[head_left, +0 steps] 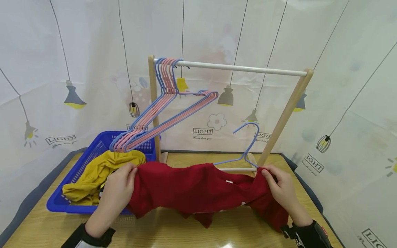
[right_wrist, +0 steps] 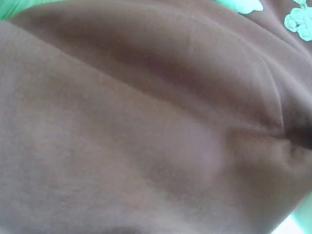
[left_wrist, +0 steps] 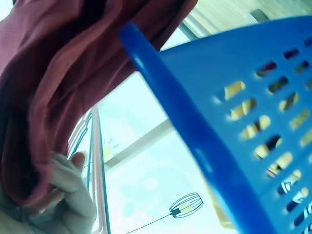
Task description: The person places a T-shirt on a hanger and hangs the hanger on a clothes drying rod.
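Hands hold the red garment at its two ends: the left hand pinches the left edge, and the right hand grips the right edge. Stretched between them, its long axis runs left to right above the tabletop. A blue hanger rises from the cloth nearer the right hand, hook uppermost. Behind stand the rack and blue basket.
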`<state>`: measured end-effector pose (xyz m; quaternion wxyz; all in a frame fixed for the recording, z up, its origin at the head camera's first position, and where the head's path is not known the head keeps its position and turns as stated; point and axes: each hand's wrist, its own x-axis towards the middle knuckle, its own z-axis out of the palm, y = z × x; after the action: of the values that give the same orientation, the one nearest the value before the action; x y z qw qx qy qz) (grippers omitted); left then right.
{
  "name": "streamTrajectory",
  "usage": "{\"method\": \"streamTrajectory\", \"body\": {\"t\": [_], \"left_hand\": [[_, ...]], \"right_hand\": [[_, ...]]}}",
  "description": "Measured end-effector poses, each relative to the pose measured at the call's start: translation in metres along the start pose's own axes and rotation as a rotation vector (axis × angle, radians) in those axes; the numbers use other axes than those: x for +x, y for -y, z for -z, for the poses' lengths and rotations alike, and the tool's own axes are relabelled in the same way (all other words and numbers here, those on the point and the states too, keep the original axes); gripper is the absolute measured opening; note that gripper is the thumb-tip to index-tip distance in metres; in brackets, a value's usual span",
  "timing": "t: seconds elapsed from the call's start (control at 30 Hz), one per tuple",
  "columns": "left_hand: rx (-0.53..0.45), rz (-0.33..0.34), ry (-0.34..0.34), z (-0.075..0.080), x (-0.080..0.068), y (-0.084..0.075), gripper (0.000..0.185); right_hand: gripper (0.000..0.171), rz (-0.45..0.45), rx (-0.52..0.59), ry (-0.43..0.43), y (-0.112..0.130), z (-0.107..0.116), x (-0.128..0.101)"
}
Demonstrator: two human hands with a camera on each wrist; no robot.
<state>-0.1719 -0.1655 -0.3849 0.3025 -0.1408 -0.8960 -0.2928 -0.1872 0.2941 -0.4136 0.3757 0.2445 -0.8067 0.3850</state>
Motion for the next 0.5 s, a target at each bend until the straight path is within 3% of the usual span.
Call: {"method": "streamTrajectory", "body": {"t": [0.13,0.27,0.33,0.5], "left_hand": [[0.056,0.034,0.136,-0.001,0.002,0.002,0.007],[0.105,0.0,0.17,-0.003,0.002,-0.001,0.006],[0.116,-0.033,0.141,-0.004,0.003,-0.004,0.005],[0.06,-0.174,-0.04,-0.005,0.007,-0.017,0.007]], "right_hand": [[0.032,-0.015,0.016,0.011,0.001,0.0,0.0],[0.031,-0.028,0.005,0.019,0.004,-0.001,0.002],[0.031,-0.029,-0.009,0.023,0.006,-0.002,0.003],[0.028,0.002,-0.032,0.05,0.011,-0.007,0.004]]}}
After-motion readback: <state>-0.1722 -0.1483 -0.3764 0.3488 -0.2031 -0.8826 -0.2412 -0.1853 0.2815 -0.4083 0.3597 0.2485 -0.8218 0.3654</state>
